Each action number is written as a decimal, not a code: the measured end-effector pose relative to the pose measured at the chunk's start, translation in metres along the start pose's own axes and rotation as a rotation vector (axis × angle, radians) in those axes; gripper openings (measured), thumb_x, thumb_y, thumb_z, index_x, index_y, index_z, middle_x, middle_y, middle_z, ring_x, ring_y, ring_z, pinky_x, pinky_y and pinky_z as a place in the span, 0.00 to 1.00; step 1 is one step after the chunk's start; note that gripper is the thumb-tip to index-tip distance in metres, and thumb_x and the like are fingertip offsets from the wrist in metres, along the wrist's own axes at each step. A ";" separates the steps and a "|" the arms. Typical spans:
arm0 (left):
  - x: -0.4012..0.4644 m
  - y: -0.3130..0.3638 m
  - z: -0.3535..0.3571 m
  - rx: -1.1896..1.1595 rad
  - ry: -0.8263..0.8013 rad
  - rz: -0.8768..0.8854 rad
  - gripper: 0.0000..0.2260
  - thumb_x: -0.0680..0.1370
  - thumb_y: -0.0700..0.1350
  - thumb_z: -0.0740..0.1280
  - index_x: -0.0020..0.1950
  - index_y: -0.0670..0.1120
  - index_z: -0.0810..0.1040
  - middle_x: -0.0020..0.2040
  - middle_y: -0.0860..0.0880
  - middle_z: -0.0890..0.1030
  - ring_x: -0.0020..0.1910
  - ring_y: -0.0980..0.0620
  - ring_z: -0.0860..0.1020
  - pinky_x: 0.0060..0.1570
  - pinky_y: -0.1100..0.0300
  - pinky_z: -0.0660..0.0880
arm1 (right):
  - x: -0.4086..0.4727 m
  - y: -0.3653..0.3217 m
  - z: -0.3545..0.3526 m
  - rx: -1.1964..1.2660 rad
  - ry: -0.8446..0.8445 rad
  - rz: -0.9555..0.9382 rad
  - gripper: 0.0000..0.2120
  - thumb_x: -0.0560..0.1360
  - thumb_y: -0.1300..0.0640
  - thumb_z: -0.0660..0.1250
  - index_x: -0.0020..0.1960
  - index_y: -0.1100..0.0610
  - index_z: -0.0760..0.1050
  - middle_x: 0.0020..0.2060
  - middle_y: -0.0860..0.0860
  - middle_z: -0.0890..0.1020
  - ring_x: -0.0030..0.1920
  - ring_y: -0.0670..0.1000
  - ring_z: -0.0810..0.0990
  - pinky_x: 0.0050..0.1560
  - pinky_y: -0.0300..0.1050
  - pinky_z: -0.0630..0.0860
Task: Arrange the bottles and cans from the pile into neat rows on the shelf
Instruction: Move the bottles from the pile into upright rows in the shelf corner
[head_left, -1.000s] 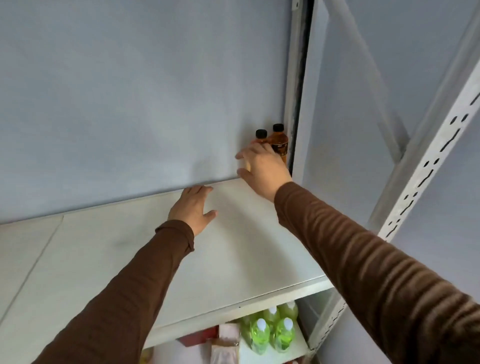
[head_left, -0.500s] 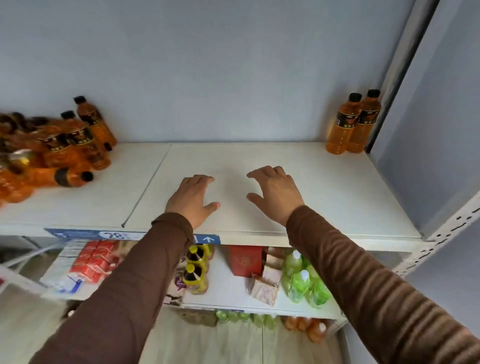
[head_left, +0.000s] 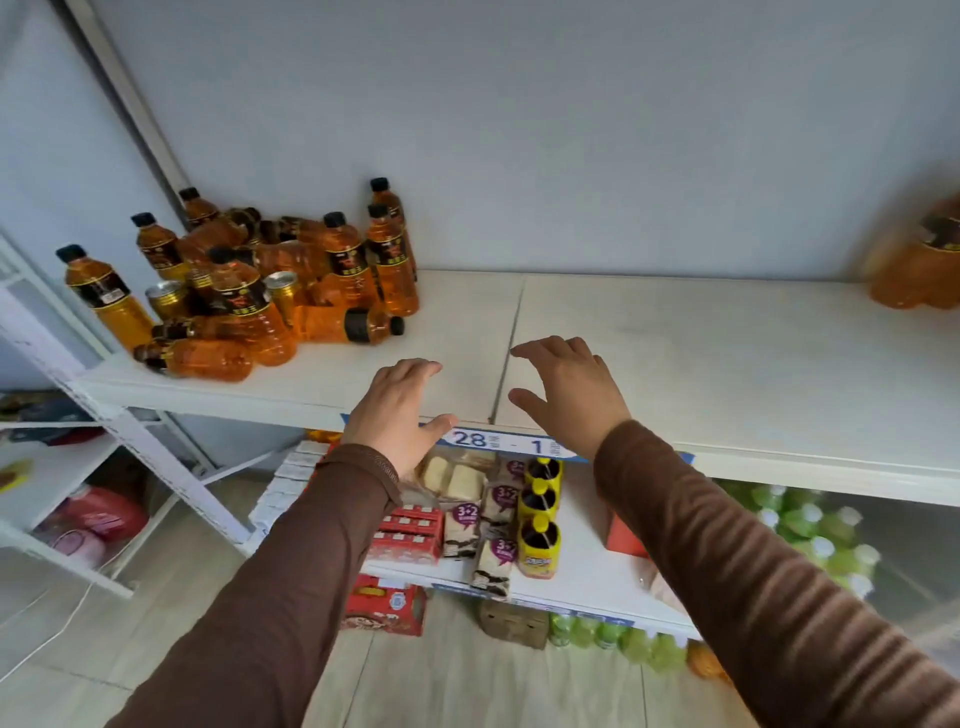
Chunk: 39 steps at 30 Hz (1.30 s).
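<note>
My left hand (head_left: 397, 415) and right hand (head_left: 569, 392) hover spread and empty at frame centre. The pile (head_left: 249, 291) sits on the shelf (head_left: 675, 364) toward upper left, nearer my left hand; its closest bottle (head_left: 358, 325) lies sideways, cap pointing right.

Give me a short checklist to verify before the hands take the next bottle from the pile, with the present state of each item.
1. Both hands free: ok. The left hand and right hand hold nothing, fingers spread.
2. Pile within view: ok. The pile of orange bottles and gold cans sits at the shelf's left end.
3. Easy first pick: ok. A lying bottle is nearest the hands.
4. Space for rows: ok. The white shelf is bare in the middle.
5. Placed bottles upright at the right end: cannot tell, blurred.
</note>
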<state>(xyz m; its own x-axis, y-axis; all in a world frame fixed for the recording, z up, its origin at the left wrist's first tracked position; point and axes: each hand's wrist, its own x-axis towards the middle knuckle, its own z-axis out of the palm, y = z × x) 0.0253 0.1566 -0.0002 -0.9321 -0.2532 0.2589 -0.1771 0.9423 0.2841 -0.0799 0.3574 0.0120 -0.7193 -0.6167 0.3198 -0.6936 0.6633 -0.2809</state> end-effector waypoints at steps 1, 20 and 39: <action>-0.003 -0.015 -0.004 -0.006 0.005 -0.015 0.28 0.77 0.54 0.69 0.74 0.49 0.66 0.72 0.51 0.69 0.70 0.49 0.66 0.67 0.54 0.66 | 0.006 -0.014 0.007 0.010 -0.003 -0.002 0.23 0.77 0.45 0.66 0.71 0.48 0.69 0.64 0.49 0.75 0.64 0.54 0.69 0.60 0.50 0.69; 0.040 -0.220 -0.061 -0.027 0.149 -0.164 0.20 0.75 0.50 0.72 0.65 0.49 0.73 0.62 0.49 0.74 0.61 0.48 0.71 0.57 0.54 0.70 | 0.190 -0.097 0.130 0.119 -0.107 0.004 0.28 0.75 0.46 0.69 0.72 0.50 0.66 0.64 0.54 0.75 0.63 0.56 0.72 0.61 0.52 0.73; 0.134 -0.335 -0.055 -0.512 0.099 -0.063 0.31 0.69 0.57 0.77 0.66 0.54 0.67 0.64 0.51 0.78 0.62 0.48 0.76 0.55 0.59 0.68 | 0.203 -0.124 0.133 0.453 0.045 0.284 0.07 0.80 0.57 0.65 0.55 0.47 0.73 0.46 0.44 0.79 0.47 0.43 0.76 0.46 0.39 0.69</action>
<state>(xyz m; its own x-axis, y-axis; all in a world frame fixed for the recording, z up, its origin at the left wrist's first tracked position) -0.0230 -0.2049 -0.0097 -0.8857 -0.3492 0.3060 -0.0315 0.7028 0.7107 -0.1450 0.0938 -0.0092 -0.8857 -0.4142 0.2095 -0.4260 0.5459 -0.7215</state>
